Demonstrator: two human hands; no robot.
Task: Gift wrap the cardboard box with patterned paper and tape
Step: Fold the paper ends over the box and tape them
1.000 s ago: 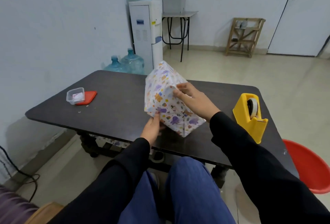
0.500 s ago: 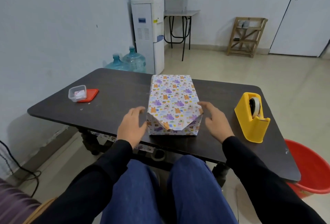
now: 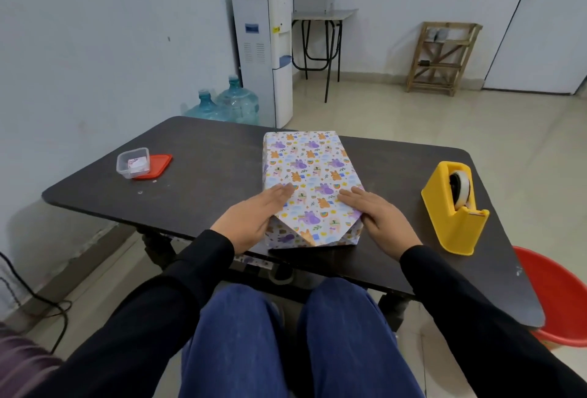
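The box (image 3: 309, 172) lies flat on the dark table (image 3: 206, 181), fully covered in white paper printed with small purple and orange animals. Its near end shows a folded triangular flap pointing down. My left hand (image 3: 254, 218) rests flat on the box's near left corner with fingers straight. My right hand (image 3: 373, 213) lies flat on the near right corner, fingers straight too. A yellow tape dispenser (image 3: 457, 207) with a roll of clear tape stands to the right of the box, apart from my right hand.
A small clear plastic container (image 3: 133, 162) sits on its red lid (image 3: 155, 165) at the table's left. A red tub (image 3: 559, 299) stands on the floor at right. A water dispenser (image 3: 263, 54) and spare bottles (image 3: 228, 105) stand behind the table.
The box went from tilted up in both hands to lying flat on the table. Both hands then moved from its sides onto its near top corners.
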